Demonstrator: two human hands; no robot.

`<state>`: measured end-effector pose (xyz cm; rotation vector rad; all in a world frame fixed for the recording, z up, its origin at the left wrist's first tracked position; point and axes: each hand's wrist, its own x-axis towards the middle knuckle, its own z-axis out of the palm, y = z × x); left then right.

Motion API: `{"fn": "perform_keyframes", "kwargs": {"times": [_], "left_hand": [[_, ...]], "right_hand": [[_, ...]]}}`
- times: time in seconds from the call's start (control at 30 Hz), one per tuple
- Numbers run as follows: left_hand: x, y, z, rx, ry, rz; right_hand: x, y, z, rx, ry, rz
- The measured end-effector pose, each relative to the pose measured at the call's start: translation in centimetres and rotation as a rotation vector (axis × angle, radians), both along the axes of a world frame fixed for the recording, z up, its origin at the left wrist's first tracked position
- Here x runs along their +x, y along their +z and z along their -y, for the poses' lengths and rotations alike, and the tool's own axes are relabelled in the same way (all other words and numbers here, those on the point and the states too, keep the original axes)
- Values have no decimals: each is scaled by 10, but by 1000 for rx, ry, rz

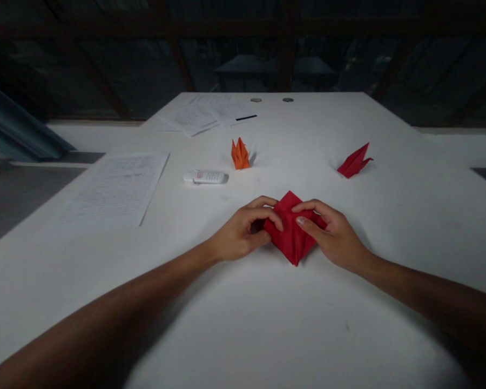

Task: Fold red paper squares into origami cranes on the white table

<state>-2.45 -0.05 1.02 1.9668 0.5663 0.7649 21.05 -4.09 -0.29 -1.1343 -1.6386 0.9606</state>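
Observation:
A partly folded sheet of red origami paper (294, 237) is just above or on the white table, one corner pointing away from me and one toward me. My left hand (249, 227) grips its left corner, with the fingers curled over the upper face and the thumb at the edge. On the right side, my right hand (332, 229) pinches the paper, thumb and index finger lying on its upper layer near the middle. Creases and loose layers show along its lower half. Parts of both side corners are hidden by my fingers.
Beyond my hands stand an orange folded paper figure (240, 154) and a red paper crane (354, 161). A white handheld device or bottle (206, 177) lies left of them. Printed sheets (113, 189) cover the table's left side, with more papers (198, 114) near the far edge.

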Motion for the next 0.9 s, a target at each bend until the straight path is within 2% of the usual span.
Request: {"fn": "perform_keyframes", "kwargs": {"times": [0.23, 0.47, 0.73, 0.9], "left_hand": [[2, 2, 0, 56, -26, -7], [0, 0, 0, 36, -34, -28], [5, -3, 6, 164, 22, -102], [4, 1, 7, 160, 14, -122]], "right_hand": [[0, -1, 0, -9, 25, -1], [0, -1, 2, -35, 11, -5], [1, -5, 0, -40, -13, -20], [0, -2, 0, -17, -19, -15]]}}
